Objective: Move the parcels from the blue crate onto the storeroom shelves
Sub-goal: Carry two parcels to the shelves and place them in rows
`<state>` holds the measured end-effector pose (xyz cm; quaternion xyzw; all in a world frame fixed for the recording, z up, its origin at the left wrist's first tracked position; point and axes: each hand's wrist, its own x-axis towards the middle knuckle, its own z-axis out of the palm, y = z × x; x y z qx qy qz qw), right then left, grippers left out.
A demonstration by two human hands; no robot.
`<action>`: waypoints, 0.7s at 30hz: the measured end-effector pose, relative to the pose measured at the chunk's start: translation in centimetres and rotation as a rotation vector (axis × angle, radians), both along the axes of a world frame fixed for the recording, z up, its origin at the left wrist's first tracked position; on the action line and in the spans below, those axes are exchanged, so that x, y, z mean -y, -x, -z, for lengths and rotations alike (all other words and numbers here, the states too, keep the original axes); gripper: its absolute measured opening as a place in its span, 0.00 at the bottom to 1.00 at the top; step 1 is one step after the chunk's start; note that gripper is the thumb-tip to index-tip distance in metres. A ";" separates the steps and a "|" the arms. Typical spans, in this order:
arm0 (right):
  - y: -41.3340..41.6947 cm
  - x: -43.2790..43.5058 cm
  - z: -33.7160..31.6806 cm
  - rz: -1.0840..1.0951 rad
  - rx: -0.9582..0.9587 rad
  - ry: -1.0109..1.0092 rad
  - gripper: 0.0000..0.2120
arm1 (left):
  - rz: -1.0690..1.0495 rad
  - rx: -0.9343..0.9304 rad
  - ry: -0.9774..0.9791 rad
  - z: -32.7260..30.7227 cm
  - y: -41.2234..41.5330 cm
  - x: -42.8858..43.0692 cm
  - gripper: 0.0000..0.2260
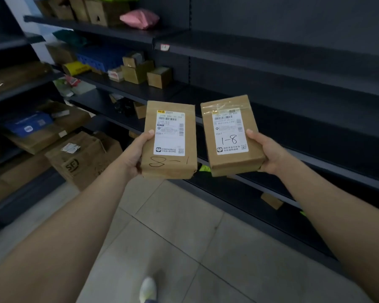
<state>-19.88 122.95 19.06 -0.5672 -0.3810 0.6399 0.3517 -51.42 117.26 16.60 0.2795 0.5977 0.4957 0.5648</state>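
Parcels upright, long axes vertical | left grip [133, 157] clamps parcel 8-1 [169, 141] | right grip [266, 154] clamps parcel 1-8 [231, 135]

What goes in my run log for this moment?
left hand: holds parcel 8-1 | right hand: holds parcel 1-8 | facing shelves

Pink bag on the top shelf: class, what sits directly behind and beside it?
The pink bag lies on the top shelf, with brown boxes to its left. Behind it is dark back panel. Whatever lies beneath the bag itself is covered.
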 end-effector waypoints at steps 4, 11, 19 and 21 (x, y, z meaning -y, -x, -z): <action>4.0 -3.0 0.9 0.036 0.003 0.008 0.21 | 0.058 0.011 0.030 1.0 3.8 -3.9 0.14; 11.4 -6.3 3.7 0.144 -0.018 0.061 0.14 | 0.174 -0.060 0.109 2.3 11.9 -10.9 0.10; 14.4 -8.8 7.2 0.149 0.085 0.197 0.13 | 0.274 -0.106 0.214 5.8 15.6 -16.2 0.20; 14.7 -9.9 7.9 0.151 0.083 0.220 0.13 | 0.289 -0.135 0.231 6.8 16.1 -17.4 0.22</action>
